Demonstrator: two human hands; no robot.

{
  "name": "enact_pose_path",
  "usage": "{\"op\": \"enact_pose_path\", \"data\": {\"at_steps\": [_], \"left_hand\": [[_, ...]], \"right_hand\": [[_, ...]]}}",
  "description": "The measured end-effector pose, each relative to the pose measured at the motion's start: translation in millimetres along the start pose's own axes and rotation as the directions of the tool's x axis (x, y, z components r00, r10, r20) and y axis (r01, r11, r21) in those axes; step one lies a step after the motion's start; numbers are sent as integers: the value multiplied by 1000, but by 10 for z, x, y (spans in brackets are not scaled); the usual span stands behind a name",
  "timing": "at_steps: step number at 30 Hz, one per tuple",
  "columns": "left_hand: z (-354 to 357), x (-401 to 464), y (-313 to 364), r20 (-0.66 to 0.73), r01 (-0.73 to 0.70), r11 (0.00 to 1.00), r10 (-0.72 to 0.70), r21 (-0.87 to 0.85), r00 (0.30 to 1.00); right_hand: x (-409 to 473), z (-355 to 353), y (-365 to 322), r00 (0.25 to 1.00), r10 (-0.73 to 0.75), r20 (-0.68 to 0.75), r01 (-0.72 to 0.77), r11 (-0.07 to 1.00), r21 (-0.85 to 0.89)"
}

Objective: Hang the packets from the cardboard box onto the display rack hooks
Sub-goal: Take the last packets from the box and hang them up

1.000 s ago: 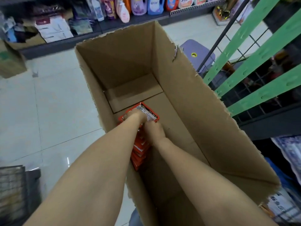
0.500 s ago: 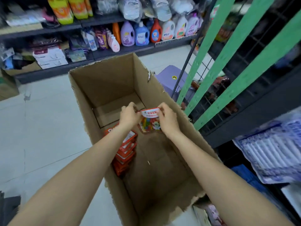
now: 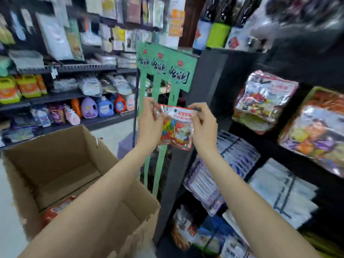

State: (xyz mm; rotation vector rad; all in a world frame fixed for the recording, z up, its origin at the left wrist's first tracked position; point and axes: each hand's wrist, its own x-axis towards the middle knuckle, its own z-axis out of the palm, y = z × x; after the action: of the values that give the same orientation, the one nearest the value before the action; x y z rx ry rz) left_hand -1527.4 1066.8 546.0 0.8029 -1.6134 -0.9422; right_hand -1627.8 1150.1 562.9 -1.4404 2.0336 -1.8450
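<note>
In the head view, at frame centre, the left hand [image 3: 149, 123] and right hand [image 3: 202, 125] pinch the top corners of a red-edged packet [image 3: 176, 127] stretched between them, before the green display rack [image 3: 163, 71], with the cardboard box [image 3: 61, 164] at lower left.

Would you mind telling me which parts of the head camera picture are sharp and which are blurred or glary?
Head view: the packet held by the left hand and right hand is fairly sharp; the shelves toward the upper right are smeared by motion blur; the foil bags on the right show glare; wide-angle distortion bends the cardboard box.
</note>
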Motion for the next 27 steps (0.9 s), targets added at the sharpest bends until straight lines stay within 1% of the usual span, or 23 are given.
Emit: {"op": "enact_pose_path", "data": {"at_steps": [2,4,8,11,15,21,24,27], "left_hand": [[259,48,282,54,-73,997,73,1,996],[470,64,563,102,-109,994,110,-21,989],[849,69,999,177,-143,987,155,-80,972],[1069,101,1197,191,-165,982,179,-91,965],[1250,155,1302,201,-160,984,173,-77,964],[1324,199,1292,191,-169,985,175,-44,966],[1360,201,1251,251,-195,981,192,-10,949],[1430,250,1236,349,-280,958,240,67,906]], "right_hand": [[99,-341,-85,995,-29,-94,26,999,-35],[175,-650,-145,986,-33,-165,23,998,-61],[285,-1097,-232,950,-75,-303,39,992,-123],[373,-1277,-264,915,-125,-383,54,980,-191],[454,-1388,-215,916,-88,-392,6,979,-206],[495,-1412,-142,927,-85,-364,-4,971,-238],[533,-1447,-62,935,-59,-349,-56,949,-310],[593,-1470,-5,947,-88,-307,-68,884,-462]]}}
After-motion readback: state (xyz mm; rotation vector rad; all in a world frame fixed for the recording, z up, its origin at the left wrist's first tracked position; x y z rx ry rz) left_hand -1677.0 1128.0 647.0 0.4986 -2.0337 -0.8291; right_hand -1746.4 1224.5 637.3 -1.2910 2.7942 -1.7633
